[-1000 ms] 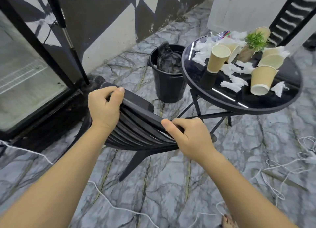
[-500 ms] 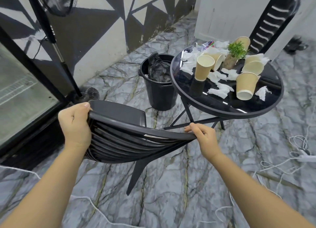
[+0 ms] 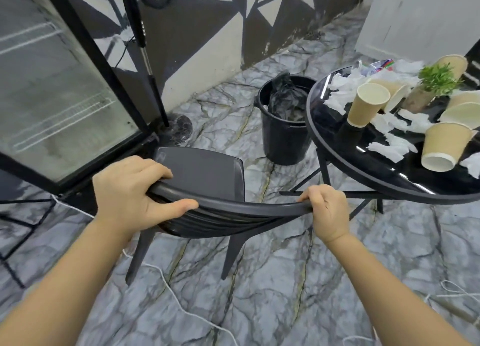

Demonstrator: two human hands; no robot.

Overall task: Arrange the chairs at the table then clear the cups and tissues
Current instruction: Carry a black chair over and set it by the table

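Note:
A black slatted chair (image 3: 205, 174) stands upright on the marble floor just in front of me, left of the round black glass table (image 3: 363, 174). My left hand (image 3: 130, 195) grips the left end of the chair's top rail, and my right hand (image 3: 327, 210) grips its right end. On the table stand and lie several tan paper cups (image 3: 367, 104), one on its side (image 3: 444, 148), among crumpled white tissues (image 3: 389, 148) and a small green plant (image 3: 439, 80).
A black bin (image 3: 283, 138) with a dark bag stands between the chair and the table. A glass-door fridge (image 3: 52, 86) fills the left, with a fan stand (image 3: 153, 86) beside it. White cords (image 3: 181, 306) trail on the floor.
The chair has come from tipped over to upright on its legs. My hands have slid out to the two ends of its top rail, and my view has swung left.

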